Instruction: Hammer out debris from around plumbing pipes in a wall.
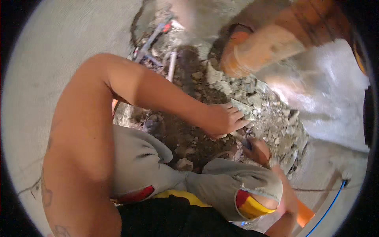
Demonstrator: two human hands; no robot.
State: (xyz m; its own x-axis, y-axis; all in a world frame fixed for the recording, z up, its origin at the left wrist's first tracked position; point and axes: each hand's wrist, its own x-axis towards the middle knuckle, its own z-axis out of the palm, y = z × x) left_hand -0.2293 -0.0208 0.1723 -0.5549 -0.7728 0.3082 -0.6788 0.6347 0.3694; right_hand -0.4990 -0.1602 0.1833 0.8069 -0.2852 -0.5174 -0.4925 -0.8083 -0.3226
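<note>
My left hand (226, 120) reaches across from the left, palm down, its fingers outstretched on pale broken pieces (241, 106) in a pit of dirt and rubble (276, 126). Just below and right of it my right hand (257, 152) is closed on something that I cannot make out, by a short, pale, stick-like piece (237, 135) that runs under the left hand. My knees in torn grey trousers (209, 185) are at the pit's near edge. Farther up lie a short white pipe (171, 65) and metal tools (152, 41) with a red part, partly hidden.
A large dusty orange pipe (268, 49) crosses the upper right beside grey plastic-like sheeting (323, 102). Pale concrete floor (39, 59) surrounds the broken hole. At lower right are a blue cable (329, 203) and an orange pipe piece (304, 213).
</note>
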